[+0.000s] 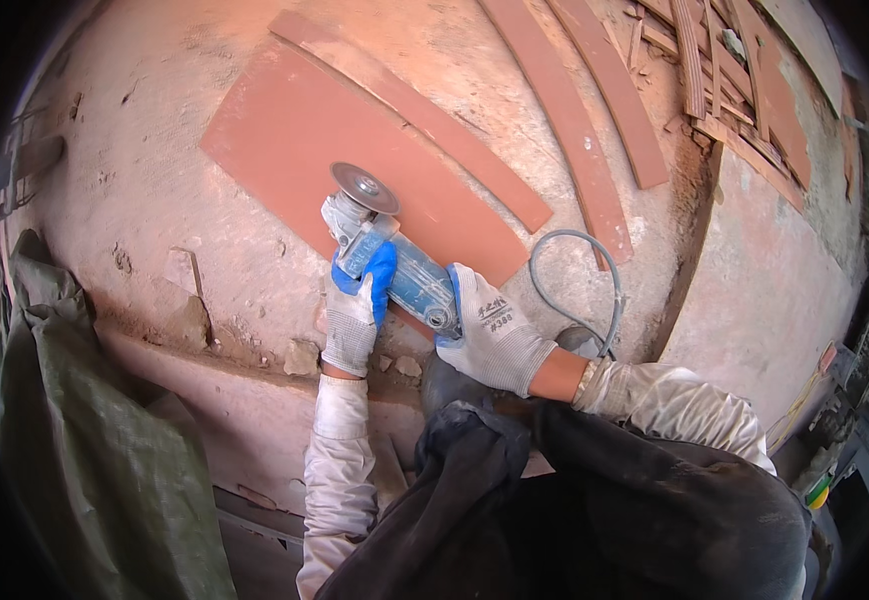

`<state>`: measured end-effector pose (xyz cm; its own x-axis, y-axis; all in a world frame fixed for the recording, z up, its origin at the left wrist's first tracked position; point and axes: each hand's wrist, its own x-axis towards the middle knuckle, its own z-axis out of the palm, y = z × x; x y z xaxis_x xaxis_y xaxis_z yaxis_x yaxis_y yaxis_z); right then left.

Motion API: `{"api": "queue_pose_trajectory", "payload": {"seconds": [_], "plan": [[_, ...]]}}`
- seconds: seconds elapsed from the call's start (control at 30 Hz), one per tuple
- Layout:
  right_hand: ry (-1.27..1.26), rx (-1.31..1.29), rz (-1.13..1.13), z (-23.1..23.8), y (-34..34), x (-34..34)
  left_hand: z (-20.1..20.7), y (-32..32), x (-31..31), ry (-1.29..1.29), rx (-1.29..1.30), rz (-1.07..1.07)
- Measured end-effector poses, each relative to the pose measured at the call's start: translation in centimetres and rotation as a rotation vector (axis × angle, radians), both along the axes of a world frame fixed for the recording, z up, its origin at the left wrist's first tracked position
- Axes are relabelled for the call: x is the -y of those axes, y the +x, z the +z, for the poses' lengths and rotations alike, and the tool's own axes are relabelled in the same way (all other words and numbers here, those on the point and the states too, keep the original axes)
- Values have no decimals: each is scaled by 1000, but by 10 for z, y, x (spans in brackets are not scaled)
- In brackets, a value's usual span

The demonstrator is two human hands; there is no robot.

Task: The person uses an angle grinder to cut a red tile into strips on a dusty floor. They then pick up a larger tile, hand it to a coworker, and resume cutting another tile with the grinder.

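A blue angle grinder (410,279) with a round disc (365,188) at its far end lies across both my gloved hands. My left hand (360,300), in a grey and blue work glove, is closed round the front of its body, just behind the grinder's head. At the rear end, my right hand (495,335) wraps the housing in a matching glove. The disc is above a wide reddish-brown slab (295,150), which lies flat on the dusty surface; whether they touch I cannot tell. A long narrow strip (425,125) of the same colour lies along the slab's far edge.
Two more reddish strips (560,120) lie to the right. A grey cable (537,262) loops beside my right hand. Broken strips (725,70) are piled at the far right. Stone chunks (302,357) sit along the near ledge, and a dark green tarp (95,430) hangs at left.
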<state>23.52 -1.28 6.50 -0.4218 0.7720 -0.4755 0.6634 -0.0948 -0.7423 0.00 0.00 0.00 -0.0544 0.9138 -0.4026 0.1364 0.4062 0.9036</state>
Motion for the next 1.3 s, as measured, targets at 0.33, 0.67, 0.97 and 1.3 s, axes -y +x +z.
{"api": "queue_pose_trajectory", "payload": {"seconds": [0.33, 0.67, 0.97, 1.3], "plan": [[-9, 38, -43, 0, -9, -11, 20, 25, -7, 82, -109, 95], [-22, 26, -31, -2, -14, -22, 15, 20, -14, 80, -181, 107], [-33, 31, -1, -1, -12, -24, 19, 26, -17, 76, -184, 121], [-120, 23, -22, -1, -12, -27, 16, 21, -20, 90, -162, 93]]}}
